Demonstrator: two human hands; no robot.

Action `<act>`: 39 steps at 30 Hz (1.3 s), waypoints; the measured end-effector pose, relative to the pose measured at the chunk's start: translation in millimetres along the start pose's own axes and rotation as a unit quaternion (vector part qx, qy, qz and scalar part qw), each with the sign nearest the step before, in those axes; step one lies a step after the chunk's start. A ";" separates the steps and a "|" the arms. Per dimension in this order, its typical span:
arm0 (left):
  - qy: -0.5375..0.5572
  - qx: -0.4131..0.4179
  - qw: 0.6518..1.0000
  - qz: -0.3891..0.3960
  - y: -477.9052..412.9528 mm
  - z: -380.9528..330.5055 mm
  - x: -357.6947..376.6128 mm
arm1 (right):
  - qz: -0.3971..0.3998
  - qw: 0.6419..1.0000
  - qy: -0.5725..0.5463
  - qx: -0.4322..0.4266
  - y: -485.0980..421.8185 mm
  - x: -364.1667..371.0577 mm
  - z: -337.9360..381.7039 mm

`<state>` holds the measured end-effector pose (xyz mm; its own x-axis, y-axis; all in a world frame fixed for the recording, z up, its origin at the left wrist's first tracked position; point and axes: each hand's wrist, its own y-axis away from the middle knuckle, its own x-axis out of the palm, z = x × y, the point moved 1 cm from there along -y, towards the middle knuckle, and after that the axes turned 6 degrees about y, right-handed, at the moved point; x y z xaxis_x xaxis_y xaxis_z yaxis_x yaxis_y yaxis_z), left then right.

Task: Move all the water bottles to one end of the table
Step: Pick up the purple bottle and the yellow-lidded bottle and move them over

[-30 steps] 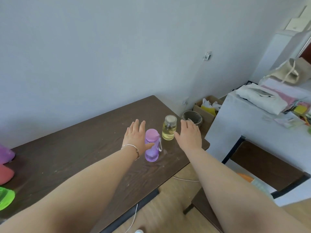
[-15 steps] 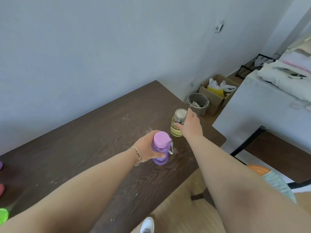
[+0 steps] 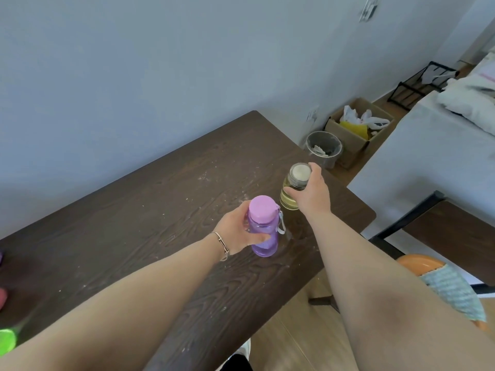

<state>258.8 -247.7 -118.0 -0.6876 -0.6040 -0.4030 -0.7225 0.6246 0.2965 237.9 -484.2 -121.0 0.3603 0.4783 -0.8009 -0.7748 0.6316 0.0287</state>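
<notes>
Left hand (image 3: pixel 235 231) wrapped around purple bottle (image 3: pixel 263 227), right hand (image 3: pixel 310 194) gripping yellow bottle (image 3: pixel 293 187), arms extended

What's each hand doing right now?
Left hand: closed around the purple bottle.
Right hand: closed around the yellow-tinted glass bottle.

Left hand (image 3: pixel 235 231) grips purple bottle (image 3: pixel 263 227) (right hand (image 3: pixel 310 195): yellow bottle (image 3: pixel 290 194)).

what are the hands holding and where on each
Left hand grips the purple plastic bottle around its body; right hand grips the clear yellowish bottle near its lid.
</notes>
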 end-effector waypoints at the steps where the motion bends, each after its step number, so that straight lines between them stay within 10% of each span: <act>1: 0.001 -0.001 1.000 0.000 -0.1 0.4 -0.1 | 0.000 1.000 0.001 0.000 0.3 -0.2 0.6; 39: 0.027 -0.104 0.918 -0.381 335.2 37.9 -21.2 | 0.137 0.960 -0.031 -0.244 262.4 -54.2 85.9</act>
<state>33.9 -6.8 -42.9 0.0246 -0.8536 -0.5204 -0.9899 -0.0937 0.1068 59.7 -291.9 -18.7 0.1265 0.6305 -0.7658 -0.9904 0.1231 -0.0623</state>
